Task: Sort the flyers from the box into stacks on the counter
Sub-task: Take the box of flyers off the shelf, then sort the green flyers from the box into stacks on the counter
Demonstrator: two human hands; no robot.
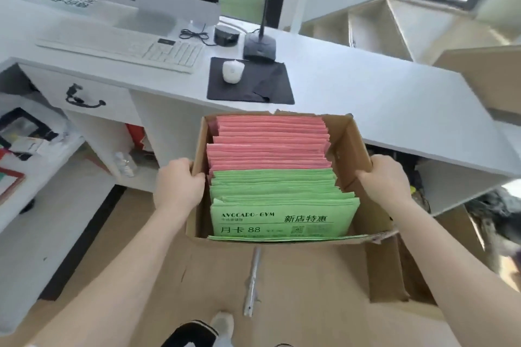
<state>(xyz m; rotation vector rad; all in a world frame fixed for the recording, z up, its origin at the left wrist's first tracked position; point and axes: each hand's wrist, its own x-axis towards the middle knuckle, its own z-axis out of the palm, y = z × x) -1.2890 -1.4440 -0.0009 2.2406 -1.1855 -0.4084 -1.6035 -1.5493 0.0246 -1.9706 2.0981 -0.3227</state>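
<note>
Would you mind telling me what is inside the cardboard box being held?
The cardboard box holds upright pink flyers toward the far end and green flyers nearer. Its bottom and anything beneath them are covered.

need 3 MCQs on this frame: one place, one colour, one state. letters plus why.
1. Where is the cardboard box?
A. On the counter beside the keyboard
B. In front of the counter, held at both sides
C. On the mouse pad

2. What colours are the flyers in the box?
A. Blue and yellow
B. All white
C. Pink and green

3. What are the hands doing?
A. Each grips a side wall of the box
B. Both hang free
C. One lifts a flyer out

Key:
1 B: the box sits short of the counter edge, between the arms.
2 C: pink flyers fill the far half, green flyers the near half.
3 A: the left hand and right hand curl over opposite walls.
</note>
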